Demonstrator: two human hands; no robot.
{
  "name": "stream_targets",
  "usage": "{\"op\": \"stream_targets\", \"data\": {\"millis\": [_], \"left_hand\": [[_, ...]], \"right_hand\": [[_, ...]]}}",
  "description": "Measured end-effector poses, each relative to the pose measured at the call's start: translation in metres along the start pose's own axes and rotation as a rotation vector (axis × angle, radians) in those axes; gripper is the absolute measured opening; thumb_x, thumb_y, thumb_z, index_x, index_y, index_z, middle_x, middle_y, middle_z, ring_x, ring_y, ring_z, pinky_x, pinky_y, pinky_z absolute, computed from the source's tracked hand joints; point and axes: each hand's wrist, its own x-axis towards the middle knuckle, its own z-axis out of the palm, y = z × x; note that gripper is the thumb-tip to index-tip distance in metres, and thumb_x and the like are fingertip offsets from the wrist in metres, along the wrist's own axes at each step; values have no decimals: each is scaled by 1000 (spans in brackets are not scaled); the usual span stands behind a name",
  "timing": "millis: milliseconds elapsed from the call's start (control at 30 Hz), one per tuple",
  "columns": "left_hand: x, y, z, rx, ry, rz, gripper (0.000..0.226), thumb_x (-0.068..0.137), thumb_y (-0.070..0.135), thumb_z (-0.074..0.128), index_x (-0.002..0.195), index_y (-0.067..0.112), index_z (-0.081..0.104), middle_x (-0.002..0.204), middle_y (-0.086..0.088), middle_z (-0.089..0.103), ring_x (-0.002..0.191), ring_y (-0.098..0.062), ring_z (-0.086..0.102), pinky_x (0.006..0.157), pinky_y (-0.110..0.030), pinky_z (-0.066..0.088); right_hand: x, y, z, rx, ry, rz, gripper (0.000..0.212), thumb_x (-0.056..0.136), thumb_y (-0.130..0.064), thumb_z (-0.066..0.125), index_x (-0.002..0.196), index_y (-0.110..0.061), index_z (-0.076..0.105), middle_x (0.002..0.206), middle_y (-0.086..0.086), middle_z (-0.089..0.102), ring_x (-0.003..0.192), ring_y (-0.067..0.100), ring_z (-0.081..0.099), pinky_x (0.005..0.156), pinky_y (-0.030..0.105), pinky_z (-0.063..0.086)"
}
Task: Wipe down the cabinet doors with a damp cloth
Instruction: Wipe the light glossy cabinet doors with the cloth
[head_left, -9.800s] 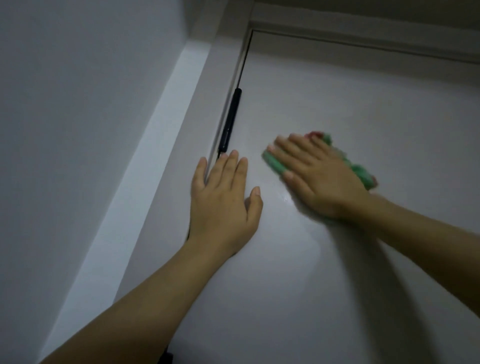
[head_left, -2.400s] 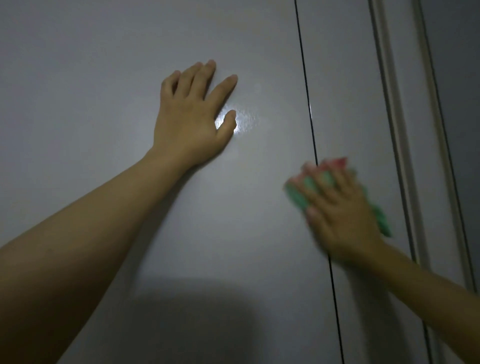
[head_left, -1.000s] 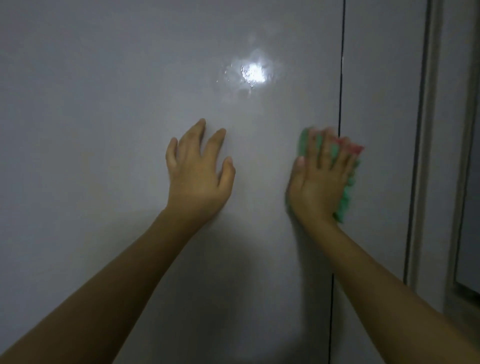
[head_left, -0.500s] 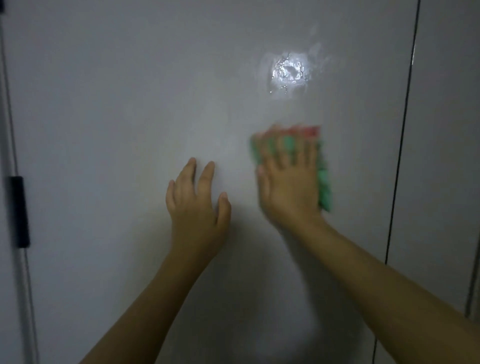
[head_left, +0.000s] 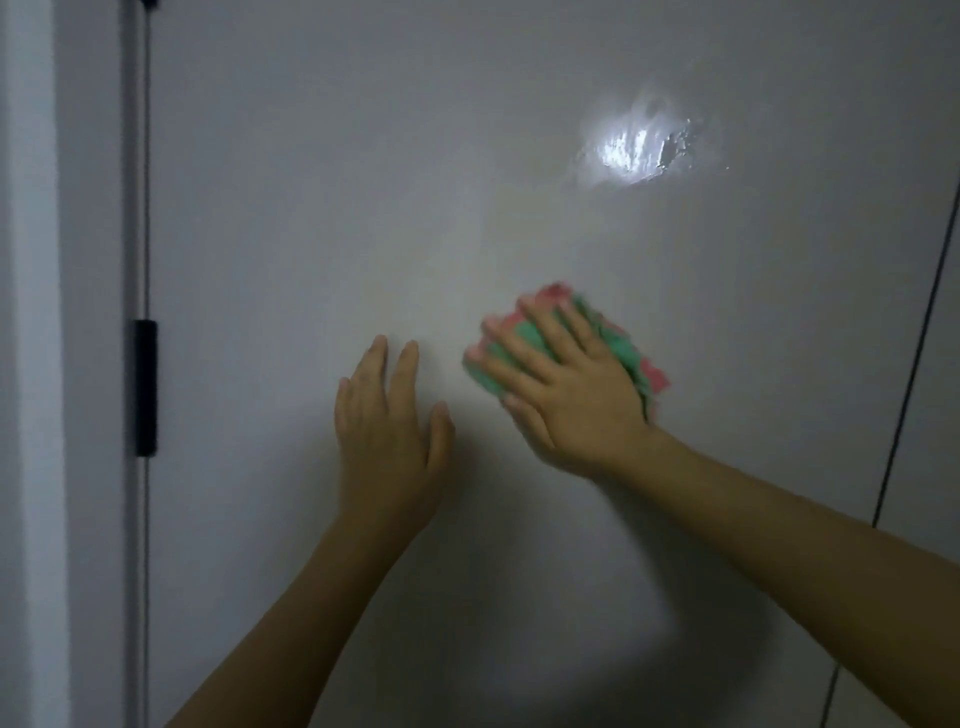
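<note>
While pressed to the door (head_left: 311, 208), the cloth (head_left: 631, 353) lies under the right hand (head_left: 566, 395).

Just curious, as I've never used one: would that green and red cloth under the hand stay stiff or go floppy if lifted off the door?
Probably floppy: the green and red cloth bunches unevenly under the flat right hand. Likely light, since straight fingers alone keep it on the white cabinet door.
</note>
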Motion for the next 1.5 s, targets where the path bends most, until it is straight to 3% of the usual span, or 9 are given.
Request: {"op": "stream_targets", "data": {"millis": [133, 333, 500, 600, 833, 1067, 1133, 1333, 1500], "left_hand": [[0, -23, -13, -33, 7, -14, 62, 91, 38, 33, 141, 2, 41, 147, -27, 35, 136, -36, 29, 111, -52, 23], [3, -62, -24, -67, 37, -35, 62, 90, 36, 35, 143, 4, 37, 149, -26, 32, 136, -35, 27, 110, -52, 25], [1, -78, -24, -81, 17, -40, 62, 88, 34, 37, 141, 1, 38, 146, -28, 34, 133, -41, 34, 108, -55, 29], [-4, -94, -30, -101, -1, -30, 62, 88, 32, 37, 142, 1, 38, 148, -26, 33, 134, -41, 33, 111, -49, 27], [4, -126, -38, -141, 57, -21, 60, 91, 30, 37, 143, 1, 35, 151, -24, 29, 137, -39, 29, 112, -40, 20], [-6, -146, -35, -143, 39, -34, 61, 89, 30, 38, 142, 0, 37, 152, -23, 27, 139, -37, 26, 115, -44, 21], [-8, -152, -41, -149, 23, -50, 61, 89, 30, 37, 143, 1, 36, 153, -22, 26, 140, -36, 24, 115, -45, 20], [-5, -178, -51, -170, 39, -100, 61, 91, 32, 34, 144, 2, 35, 153, -17, 28, 142, -30, 24, 116, -42, 20], [-15, -183, -50, -44, 72, -103, 58, 89, 30, 41, 141, 5, 41, 150, -19, 34, 135, -31, 34, 107, -41, 26]], "right_hand": [[-2, 31, -7, -28, -80, -222, 48, 98, -37, 32, 145, -25, 41, 151, 5, 36, 142, 36, 27, 116, 51, 17], [82, 3, -2, -40, 124, 568, 52, 99, -34, 33, 150, -25, 27, 157, 5, 26, 144, 37, 16, 119, 46, 2], [50, -72, 17, 24, -31, 24, 48, 97, -34, 37, 143, -24, 43, 151, 4, 38, 141, 36, 27, 116, 51, 17], [42, -53, 9, -1, -64, -64, 47, 97, -33, 34, 143, -25, 44, 150, 4, 39, 140, 33, 30, 117, 48, 17], [144, -48, 13, -36, 113, 603, 53, 99, -35, 29, 151, -22, 26, 157, 5, 23, 146, 35, 12, 119, 45, 1], [80, -96, 24, 3, -148, -255, 49, 96, -35, 37, 143, -24, 44, 151, 2, 37, 141, 33, 28, 117, 48, 16], [81, -67, 14, -39, -142, -208, 49, 96, -34, 36, 143, -23, 43, 151, 4, 37, 141, 33, 28, 117, 48, 16], [183, -55, 16, -91, 65, 520, 52, 100, -38, 25, 151, -24, 25, 157, 5, 23, 145, 36, 14, 118, 46, 2], [140, -148, 42, -3, -91, -55, 51, 97, -35, 36, 146, -23, 39, 153, 5, 33, 143, 37, 22, 118, 50, 9]]}}
